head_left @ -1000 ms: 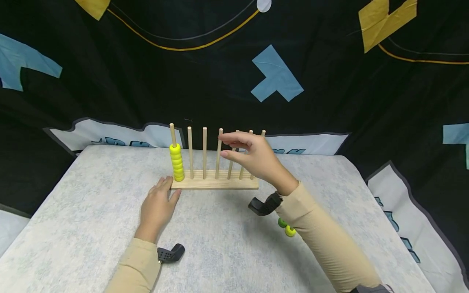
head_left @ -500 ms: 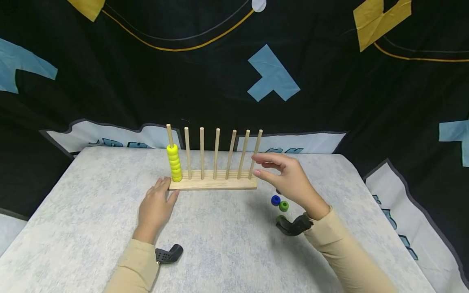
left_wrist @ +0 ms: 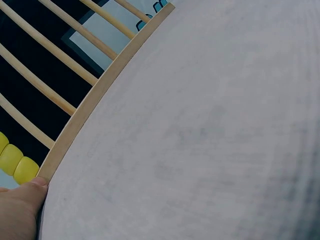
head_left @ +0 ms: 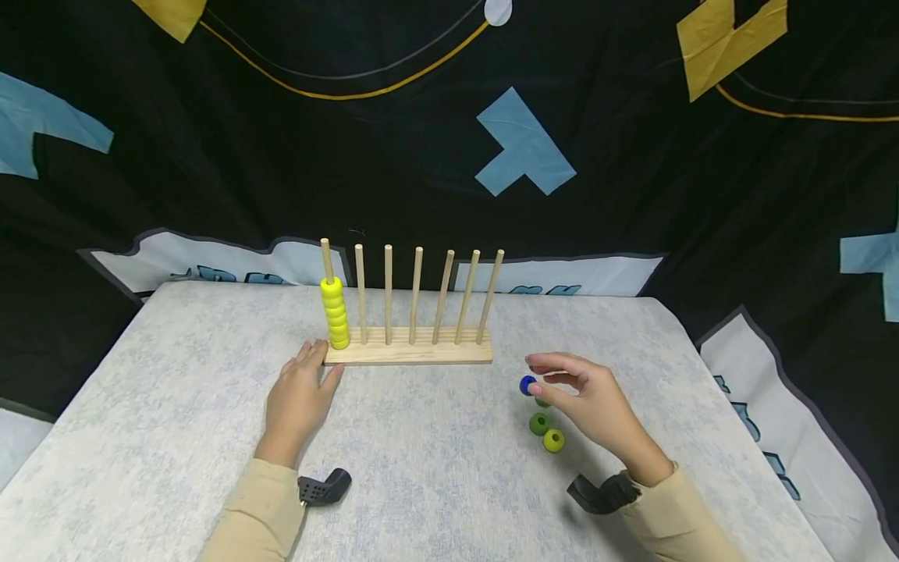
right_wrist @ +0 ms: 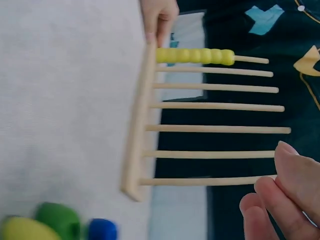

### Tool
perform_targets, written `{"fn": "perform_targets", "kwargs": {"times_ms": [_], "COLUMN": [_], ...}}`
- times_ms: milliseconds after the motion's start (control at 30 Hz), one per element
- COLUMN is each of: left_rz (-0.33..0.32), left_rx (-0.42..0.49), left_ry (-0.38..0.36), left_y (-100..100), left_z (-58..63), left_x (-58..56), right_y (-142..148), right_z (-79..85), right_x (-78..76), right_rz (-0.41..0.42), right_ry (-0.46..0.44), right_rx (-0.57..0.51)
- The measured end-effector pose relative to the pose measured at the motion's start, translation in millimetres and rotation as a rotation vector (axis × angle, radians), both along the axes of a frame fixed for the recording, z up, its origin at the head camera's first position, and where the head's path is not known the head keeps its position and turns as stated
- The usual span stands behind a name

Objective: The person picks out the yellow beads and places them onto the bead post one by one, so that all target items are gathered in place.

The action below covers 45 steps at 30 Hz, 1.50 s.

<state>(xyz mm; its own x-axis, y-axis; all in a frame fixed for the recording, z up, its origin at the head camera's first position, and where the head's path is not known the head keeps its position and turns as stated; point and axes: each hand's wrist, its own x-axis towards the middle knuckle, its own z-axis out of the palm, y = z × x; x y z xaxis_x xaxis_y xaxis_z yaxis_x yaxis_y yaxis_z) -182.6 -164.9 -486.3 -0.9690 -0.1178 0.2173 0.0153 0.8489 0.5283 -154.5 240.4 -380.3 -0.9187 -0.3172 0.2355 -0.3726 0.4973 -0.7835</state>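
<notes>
A wooden bead rack [head_left: 410, 356] with several upright pegs stands toward the back of the table. Its leftmost peg carries a stack of yellow beads [head_left: 335, 312]; the other pegs are bare. At the left end of the base, my left hand [head_left: 298, 406] rests on the table, with its thumb [left_wrist: 37, 182] at the corner. My right hand [head_left: 595, 402] hovers right of the rack, thumb and fingers apart with nothing between them. Its thumb overlaps a blue bead [head_left: 527, 384] in the head view. Another green bead [head_left: 543, 402] is mostly hidden behind that hand.
A green bead [head_left: 539, 424] and a yellow bead [head_left: 553, 441] lie on the table just in front of the right hand. A black cloth [head_left: 393, 172] with coloured patches hangs behind the table [head_left: 421, 468].
My right hand has moved from over the rack's pegs rightward and down to the loose beads, uncovering the right-hand pegs. The left hand keeps its place at the rack's end.
</notes>
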Motion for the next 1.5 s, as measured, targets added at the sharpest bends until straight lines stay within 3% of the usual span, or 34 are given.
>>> {"fn": "perform_targets", "kwargs": {"times_ms": [300,767,1000,1233,1500], "left_rz": [-0.007,-0.002,0.000,0.002,0.007], "left_rx": [0.006,0.006,0.005,0.005,0.002], "left_ry": [0.000,0.008,0.003,-0.002,-0.009], "left_y": [-1,0,0,0,0], "left_z": [-0.8,-0.1,-0.3,-0.4,0.6], "left_x": [0.2,0.1,0.5,-0.2,0.2], "right_y": [19,41,39,40,42], "right_z": [-39.4,-80.3,-85.9,-80.5,-70.6], "right_x": [17.9,35.9,37.9,37.8,29.0], "right_rz": [0.014,-0.126,-0.172,-0.199,-0.169], "right_ry": [-0.051,-0.090,-0.080,-0.092,-0.053], "right_rx": [0.036,0.184,0.200,0.178,0.110]}}
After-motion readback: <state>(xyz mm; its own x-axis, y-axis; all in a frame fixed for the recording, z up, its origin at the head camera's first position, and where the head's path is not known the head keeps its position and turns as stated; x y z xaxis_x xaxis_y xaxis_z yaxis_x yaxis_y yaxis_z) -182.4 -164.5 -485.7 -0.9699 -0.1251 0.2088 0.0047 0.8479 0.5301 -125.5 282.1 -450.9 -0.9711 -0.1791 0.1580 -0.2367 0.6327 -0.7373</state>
